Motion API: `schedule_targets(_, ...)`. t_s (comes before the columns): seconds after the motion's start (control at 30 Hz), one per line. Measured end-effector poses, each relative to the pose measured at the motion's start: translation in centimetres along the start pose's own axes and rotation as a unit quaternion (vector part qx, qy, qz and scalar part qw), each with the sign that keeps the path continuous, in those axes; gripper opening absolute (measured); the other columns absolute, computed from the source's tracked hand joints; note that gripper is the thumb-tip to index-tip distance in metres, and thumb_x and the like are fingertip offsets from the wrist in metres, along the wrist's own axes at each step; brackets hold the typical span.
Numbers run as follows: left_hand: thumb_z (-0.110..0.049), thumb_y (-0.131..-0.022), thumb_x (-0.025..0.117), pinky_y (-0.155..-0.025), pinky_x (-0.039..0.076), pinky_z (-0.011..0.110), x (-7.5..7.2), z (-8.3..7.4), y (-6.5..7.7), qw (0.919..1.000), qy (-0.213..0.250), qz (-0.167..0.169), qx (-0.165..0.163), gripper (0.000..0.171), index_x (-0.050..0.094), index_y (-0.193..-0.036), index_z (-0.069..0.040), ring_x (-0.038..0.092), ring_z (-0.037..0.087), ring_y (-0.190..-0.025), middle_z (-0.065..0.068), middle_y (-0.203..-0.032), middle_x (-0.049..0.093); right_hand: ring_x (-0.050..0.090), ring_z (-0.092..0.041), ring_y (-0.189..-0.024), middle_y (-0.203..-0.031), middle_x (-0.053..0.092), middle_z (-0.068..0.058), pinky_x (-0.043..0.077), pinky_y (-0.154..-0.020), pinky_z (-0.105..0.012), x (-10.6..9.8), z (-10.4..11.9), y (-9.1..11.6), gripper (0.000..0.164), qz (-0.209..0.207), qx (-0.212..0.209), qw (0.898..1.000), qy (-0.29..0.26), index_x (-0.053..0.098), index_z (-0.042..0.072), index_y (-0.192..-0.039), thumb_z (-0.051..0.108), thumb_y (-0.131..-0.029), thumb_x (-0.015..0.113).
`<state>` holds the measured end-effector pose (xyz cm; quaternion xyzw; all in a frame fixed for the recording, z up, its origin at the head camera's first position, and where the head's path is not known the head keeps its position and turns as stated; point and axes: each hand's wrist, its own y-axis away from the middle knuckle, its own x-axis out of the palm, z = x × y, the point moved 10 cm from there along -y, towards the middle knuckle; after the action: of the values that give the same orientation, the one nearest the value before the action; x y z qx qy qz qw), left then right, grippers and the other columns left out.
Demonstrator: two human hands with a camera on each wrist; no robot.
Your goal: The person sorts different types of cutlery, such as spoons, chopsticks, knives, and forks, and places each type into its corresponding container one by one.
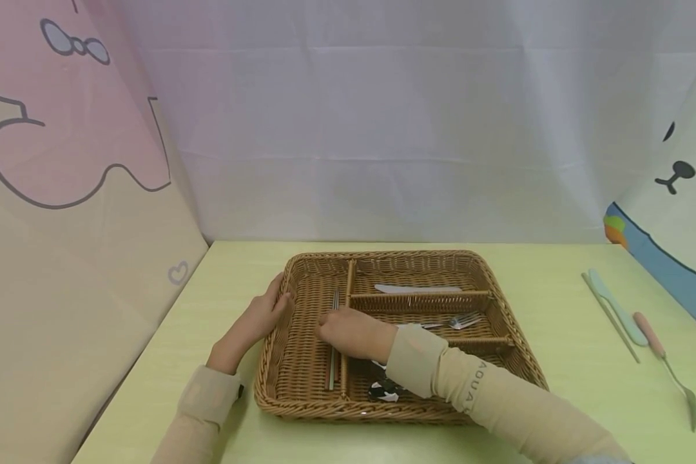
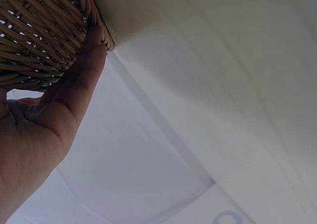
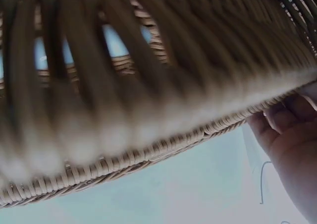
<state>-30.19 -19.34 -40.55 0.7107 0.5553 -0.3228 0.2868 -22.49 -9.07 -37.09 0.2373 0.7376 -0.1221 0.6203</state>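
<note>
A brown wicker cutlery tray (image 1: 301, 414) with several compartments rests on the table. My left hand (image 1: 265, 316) grips its left wall, thumb over the rim; in the left wrist view the fingers lie along the woven outside. My right hand (image 1: 354, 332) reaches over the divider into the long left compartment, its fingers curled down around the middle of some chopsticks (image 1: 332, 372). The fingertips are hidden under the hand. A knife with a pale blade (image 1: 417, 289) lies in the back compartment, and a fork (image 1: 465, 321) in the middle one.
Black and white pieces (image 1: 385, 390) lie in the front compartment, partly under the right sleeve. On the table to the right are a thin stick (image 1: 610, 317), a mint-green-handled utensil (image 1: 617, 308) and a pink-handled spoon (image 1: 667, 361). Cloth walls (image 1: 383, 142) stand behind and beside the table.
</note>
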Motion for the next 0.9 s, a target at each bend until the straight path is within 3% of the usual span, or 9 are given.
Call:
schedule_targets(0.17,-0.029,-0.101,0.030,-0.043,0.039,0.030,0.1,0.0,0.1,1.0000,0.003,0.003,-0.001,0.059,0.002,-0.148,-0.007,0.033,0.012,-0.038,0.005,-0.056,0.047,0.060,-0.009,-0.094,-0.106,0.063,0.004,0.048,-0.084,-0.026,-0.6,-0.2,0.3,0.023,-0.013,0.005,0.999,0.032,0.064,0.020,-0.111,0.013,-0.089,0.059)
schedule_targets(0.5,-0.031,-0.101,0.029,-0.044,0.038,0.030,0.1,0.1,0.0,1.0000,-0.004,0.000,0.001,0.059,0.004,-0.147,-0.004,0.034,0.011,-0.038,0.005,-0.056,0.047,0.059,-0.016,-0.102,-0.111,0.063,-0.001,0.047,-0.090,-0.033,-2.7,-2.8,1.7,0.028,-0.047,0.044,0.998,0.022,0.061,0.016,-0.117,0.017,-0.089,0.060)
schedule_targets(0.67,-0.031,-0.101,0.029,-0.043,0.038,0.030,0.1,0.1,0.0,1.0000,0.001,0.001,0.002,0.059,0.003,-0.147,-0.004,0.033,0.012,-0.038,0.004,-0.054,0.046,0.059,-0.018,-0.103,-0.110,0.064,-0.002,0.046,-0.091,-0.039,-3.6,-4.9,2.9,0.023,-0.068,0.072,0.995,0.020,0.063,0.016,-0.113,0.017,-0.091,0.057)
schedule_targets(0.9,-0.029,-0.101,0.029,-0.045,0.040,0.030,0.0,-0.1,0.0,1.0000,0.001,0.000,0.007,0.059,0.004,-0.147,-0.002,0.035,0.012,-0.039,0.007,-0.060,0.049,0.061,-0.020,-0.089,-0.096,0.066,-0.003,0.049,-0.085,-0.041,-4.0,-8.2,5.1,0.013,-0.108,0.112,0.988,0.009,0.066,0.013,-0.100,0.014,-0.088,0.060)
